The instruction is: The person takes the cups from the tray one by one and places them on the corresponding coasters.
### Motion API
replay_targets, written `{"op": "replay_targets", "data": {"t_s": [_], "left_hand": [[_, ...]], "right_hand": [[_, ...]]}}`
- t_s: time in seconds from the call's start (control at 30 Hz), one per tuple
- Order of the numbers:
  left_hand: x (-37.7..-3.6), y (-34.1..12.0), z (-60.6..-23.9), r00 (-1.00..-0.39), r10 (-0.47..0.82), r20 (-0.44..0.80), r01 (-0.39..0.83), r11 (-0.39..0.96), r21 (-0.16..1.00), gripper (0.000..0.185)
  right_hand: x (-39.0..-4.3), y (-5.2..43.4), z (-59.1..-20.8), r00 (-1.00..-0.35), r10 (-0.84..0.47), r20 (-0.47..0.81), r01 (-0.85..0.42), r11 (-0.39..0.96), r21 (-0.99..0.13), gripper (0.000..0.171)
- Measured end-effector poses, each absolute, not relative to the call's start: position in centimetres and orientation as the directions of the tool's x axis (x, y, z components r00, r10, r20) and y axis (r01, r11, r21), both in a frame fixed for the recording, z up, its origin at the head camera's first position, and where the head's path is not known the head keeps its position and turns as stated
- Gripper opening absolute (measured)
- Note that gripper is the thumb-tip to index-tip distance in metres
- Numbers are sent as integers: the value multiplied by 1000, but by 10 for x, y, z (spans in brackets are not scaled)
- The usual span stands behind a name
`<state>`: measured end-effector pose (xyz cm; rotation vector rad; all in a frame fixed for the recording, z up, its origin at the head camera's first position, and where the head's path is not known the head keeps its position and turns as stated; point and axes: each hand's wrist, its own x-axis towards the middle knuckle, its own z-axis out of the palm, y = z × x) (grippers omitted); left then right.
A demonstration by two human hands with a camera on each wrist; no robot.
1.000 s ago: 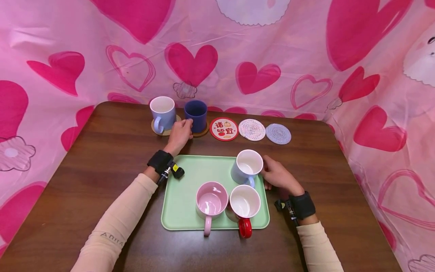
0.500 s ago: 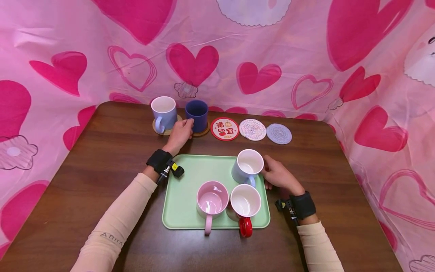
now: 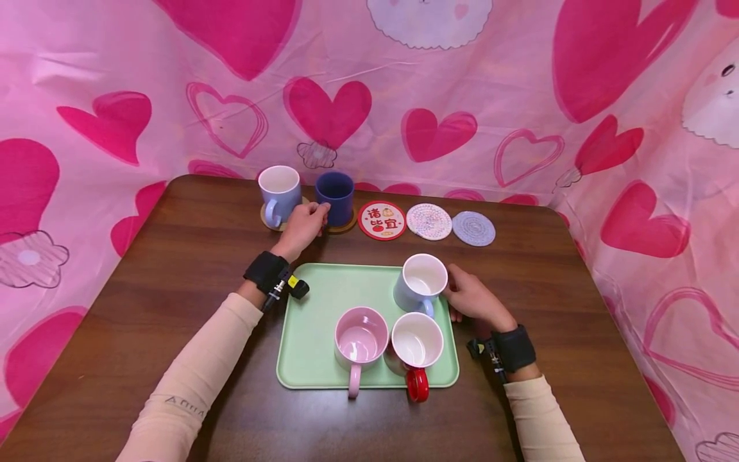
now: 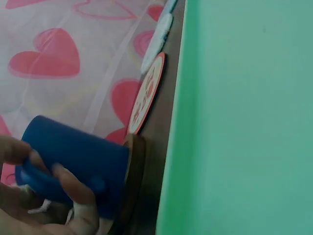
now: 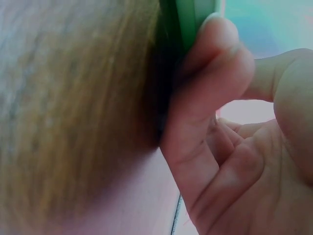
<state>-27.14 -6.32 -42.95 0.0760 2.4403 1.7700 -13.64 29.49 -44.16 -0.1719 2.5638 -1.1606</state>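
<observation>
My left hand [image 3: 303,228] is at the dark blue mug [image 3: 339,196] at the back left. In the left wrist view its fingers are curled around the mug's handle [image 4: 44,183]. This mug stands on a round brown coaster [image 4: 137,166]. My right hand [image 3: 473,298] grips the right rim of the green tray [image 3: 323,282], beside a light blue mug [image 3: 407,295] on it. A pink mug [image 3: 343,359] and a red mug with white inside [image 3: 417,385] stand nearer the tray's front. In the right wrist view curled fingers [image 5: 210,88] touch the tray edge.
Another light blue mug [image 3: 283,199] stands on a coaster left of the dark blue one. Along the back lie a red-rimmed coaster [image 3: 382,221], a white speckled coaster [image 3: 429,221] and a pale blue coaster [image 3: 473,228]. A pink heart-patterned cloth [image 3: 369,58] hangs behind the brown table [image 3: 548,276].
My left hand and forearm have shifted slightly to the left, with the fingers still at the dark blue mug's handle. The right hand and the mugs have not visibly moved.
</observation>
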Motion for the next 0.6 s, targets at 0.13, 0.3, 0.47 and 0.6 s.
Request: {"op": "replay_targets", "data": {"t_s": [0.13,0.3,0.47,0.6], "left_hand": [[-266,-76,-426,-994,100,-38,7,413,911,47],[-252,-93,-425,-995,101,4,48,441,896,51],[-233,-107,-425,-987,156,30,108,524,845,41],[-221,-120,-428,-969,245,-8,151,622,769,33]], "right_hand": [[-137,294,-441,-940,-241,-241,18,671,-741,23],[-137,295,-439,-941,-241,-239,18,668,-744,24],[-137,296,-440,-941,-234,-245,26,670,-742,27],[-137,295,-441,-939,-235,-252,30,672,-740,29]]}}
